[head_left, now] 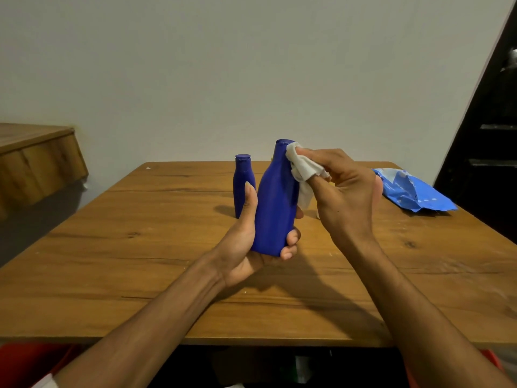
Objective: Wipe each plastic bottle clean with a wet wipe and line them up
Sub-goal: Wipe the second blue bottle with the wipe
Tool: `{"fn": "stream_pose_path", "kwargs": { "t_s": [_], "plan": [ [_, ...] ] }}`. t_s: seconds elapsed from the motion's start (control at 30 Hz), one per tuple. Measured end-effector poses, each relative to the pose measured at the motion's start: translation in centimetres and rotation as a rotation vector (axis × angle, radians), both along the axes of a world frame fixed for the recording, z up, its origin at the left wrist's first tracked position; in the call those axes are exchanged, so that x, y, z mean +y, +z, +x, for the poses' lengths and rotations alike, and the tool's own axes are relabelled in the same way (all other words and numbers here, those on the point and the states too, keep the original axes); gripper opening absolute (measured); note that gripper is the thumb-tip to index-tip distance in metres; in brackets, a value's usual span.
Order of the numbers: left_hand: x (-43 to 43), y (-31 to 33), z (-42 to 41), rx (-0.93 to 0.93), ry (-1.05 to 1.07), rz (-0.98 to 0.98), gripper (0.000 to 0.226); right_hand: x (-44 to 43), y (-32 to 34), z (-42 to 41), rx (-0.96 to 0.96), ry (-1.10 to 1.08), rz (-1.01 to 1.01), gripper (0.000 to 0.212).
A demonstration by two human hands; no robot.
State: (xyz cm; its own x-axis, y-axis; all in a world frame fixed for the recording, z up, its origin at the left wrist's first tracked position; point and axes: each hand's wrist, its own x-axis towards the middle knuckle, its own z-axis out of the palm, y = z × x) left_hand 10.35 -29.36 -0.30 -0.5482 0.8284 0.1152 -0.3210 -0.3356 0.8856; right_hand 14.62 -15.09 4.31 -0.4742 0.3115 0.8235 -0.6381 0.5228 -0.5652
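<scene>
The left hand (246, 236) gripped the large blue bottle (275, 203) above the surface (140, 261) while the right hand (344, 191) pinched a wet wipe (300, 169) against its neck. A smaller bottle (242, 183) stood just behind; whether it was already wiped could not be told, so lining up likely remained.

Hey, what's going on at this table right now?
A person is cleaning plastic bottles. Their left hand grips the larger blue bottle upright around its base, while the right hand presses a white wet wipe against the bottle's neck, just below the cap. A smaller blue bottle stands on the wooden table just behind, untouched by either hand. A crumpled blue wipes pack lies at the table's far right.
</scene>
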Motion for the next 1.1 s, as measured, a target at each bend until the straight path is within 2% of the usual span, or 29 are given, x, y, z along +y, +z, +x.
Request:
{"fn": "stream_pose_path", "kwargs": {
  "t_s": [0.27, 0.57, 0.83, 1.1],
  "plan": [
    [0.0, 0.1, -0.1, -0.095, -0.050, 0.096, 0.076, 0.2, 0.2, 0.2, -0.187, 0.177, -0.141, 0.017],
    [0.0, -0.1, -0.3, -0.030, -0.026, 0.033, 0.076, -0.4, 0.5, 0.5, -0.202, 0.138, -0.256, 0.008],
    [0.0, 0.1, -0.3, 0.123, 0.054, -0.100, 0.081, 0.1, 1.0, 1.0, -0.206, 0.124, -0.276, 0.008],
    [0.3, 0.1, 0.1, 0.167, 0.150, -0.075, 0.081, 0.0, 0.5, 0.8, -0.181, 0.007, -0.153, 0.007]
  ]
}}
